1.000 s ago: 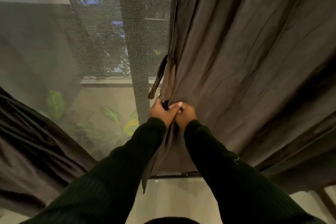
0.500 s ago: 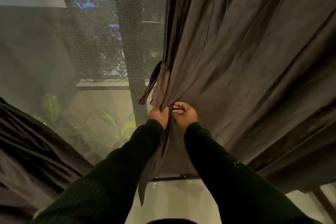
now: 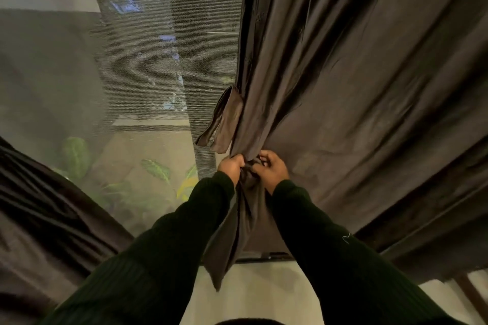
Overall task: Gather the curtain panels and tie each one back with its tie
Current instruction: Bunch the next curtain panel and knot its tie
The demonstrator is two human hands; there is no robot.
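Brown satin-like cloth bunched between both hands, at the inner edge of the big brown curtain panel [image 3: 369, 74] on the right. Left hand [image 3: 231, 165] curled tight round a gathered fold of that cloth, knuckles up, fingers buried in fabric. Right hand [image 3: 272, 167] just beside it, fingers bent and pinching the dark knotted wad of matching brown tie strip [image 3: 250, 170] between the two fists. Hands nearly touching, only the wad between them. Dark green ribbed sleeves [image 3: 163, 253] running from both wrists down to the bottom edge.

Hanging below the hands: a loose tail of the same brown cloth, tapering to a point just above the pale floor [image 3: 253, 295]. Sticking out up and left of the left hand: a short flat loop or tab of brown fabric [image 3: 224, 121], folded over, its ends free; whether part of the tie or sewn to the panel, cannot tell.

Further left, grey sheer mesh curtain [image 3: 148, 60] across the window, with green and yellow leaves [image 3: 155, 169] and a pale ledge seen blurred through it. Far left, second brown curtain panel [image 3: 47, 208] slanting across the lower corner in folds. Dark rail [image 3: 266, 256] low behind the hanging tail.
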